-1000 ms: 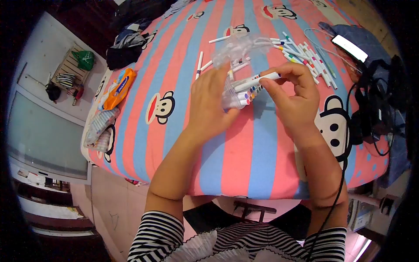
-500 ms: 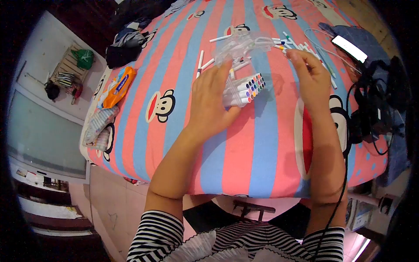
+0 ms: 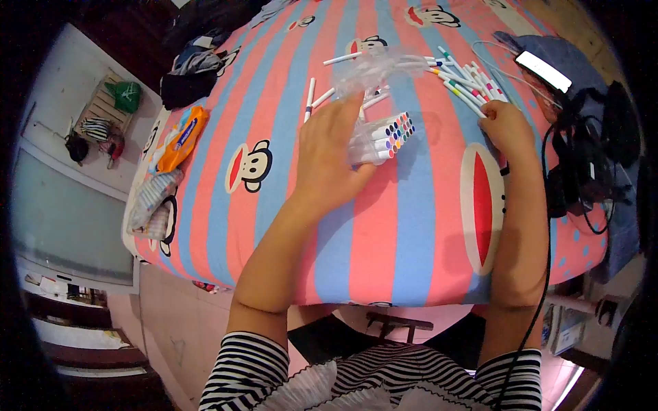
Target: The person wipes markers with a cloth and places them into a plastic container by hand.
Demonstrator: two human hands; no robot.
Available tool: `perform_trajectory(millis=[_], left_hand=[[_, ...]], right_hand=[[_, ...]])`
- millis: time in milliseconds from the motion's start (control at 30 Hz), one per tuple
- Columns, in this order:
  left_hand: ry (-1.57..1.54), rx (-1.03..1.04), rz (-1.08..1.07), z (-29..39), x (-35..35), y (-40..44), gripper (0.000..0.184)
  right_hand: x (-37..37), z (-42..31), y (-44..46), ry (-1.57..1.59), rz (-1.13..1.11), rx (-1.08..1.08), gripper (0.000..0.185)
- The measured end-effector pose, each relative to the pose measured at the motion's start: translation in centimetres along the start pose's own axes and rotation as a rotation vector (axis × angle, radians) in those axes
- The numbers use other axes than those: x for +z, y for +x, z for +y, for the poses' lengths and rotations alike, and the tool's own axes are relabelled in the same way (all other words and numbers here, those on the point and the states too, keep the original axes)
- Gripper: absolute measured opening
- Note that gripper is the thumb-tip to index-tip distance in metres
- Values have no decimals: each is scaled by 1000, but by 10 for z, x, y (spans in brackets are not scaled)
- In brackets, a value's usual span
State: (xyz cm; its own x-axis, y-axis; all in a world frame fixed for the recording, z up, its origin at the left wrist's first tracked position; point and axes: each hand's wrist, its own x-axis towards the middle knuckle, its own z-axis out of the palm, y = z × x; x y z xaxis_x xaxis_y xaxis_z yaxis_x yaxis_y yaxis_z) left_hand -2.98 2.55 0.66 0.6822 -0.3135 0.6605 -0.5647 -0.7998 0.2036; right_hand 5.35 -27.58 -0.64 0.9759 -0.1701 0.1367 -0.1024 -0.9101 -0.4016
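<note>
My left hand (image 3: 329,154) is closed around a clear plastic pouch (image 3: 363,147) holding a bundle of white markers (image 3: 399,135). Their coloured ends point right, in stacked rows. The pouch's loose, crumpled top (image 3: 377,67) spreads out beyond my fingers. At the right, my right hand (image 3: 508,127) has its fingertips curled at the near end of a white marker with a green band (image 3: 466,99). That marker lies at the edge of a loose pile of markers (image 3: 483,82) with various coloured bands. My fingers partly hide its end.
Loose markers (image 3: 310,99) also lie left of the pouch. An orange packet (image 3: 184,140) and folded cloth (image 3: 156,202) are at the bed's left edge. On the right are a white phone-like device (image 3: 543,71), a cable and black straps (image 3: 582,171). The striped bedspread (image 3: 373,253) covers the bed.
My right hand has moved right and slightly nearer me, from above the pile's left side to a marker's near end. My left hand stays on the pouch.
</note>
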Motion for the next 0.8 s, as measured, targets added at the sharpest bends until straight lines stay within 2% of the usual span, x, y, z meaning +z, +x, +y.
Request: perform_trajectory(millis=[133, 367, 500, 600, 700, 800], left_hand=[[-14, -17, -10, 2, 0, -1, 97], [8, -2, -12, 3, 1, 1, 97], [9, 5, 0, 1, 3, 0, 97], [-50, 40, 27, -2, 3, 0, 97], [-151, 109, 107, -9, 9, 1, 98], [-148, 115, 129, -12, 10, 0, 100]], right_hand=[[7, 2, 1, 24, -14, -81, 30], [4, -27, -20, 72, -58, -83, 29], [21, -33, -24, 156, -93, -338, 27], [21, -38, -30, 225, -77, -352, 27], [19, -40, -27, 490, -143, -230, 26], [22, -43, -24, 596, 110, -272, 24]])
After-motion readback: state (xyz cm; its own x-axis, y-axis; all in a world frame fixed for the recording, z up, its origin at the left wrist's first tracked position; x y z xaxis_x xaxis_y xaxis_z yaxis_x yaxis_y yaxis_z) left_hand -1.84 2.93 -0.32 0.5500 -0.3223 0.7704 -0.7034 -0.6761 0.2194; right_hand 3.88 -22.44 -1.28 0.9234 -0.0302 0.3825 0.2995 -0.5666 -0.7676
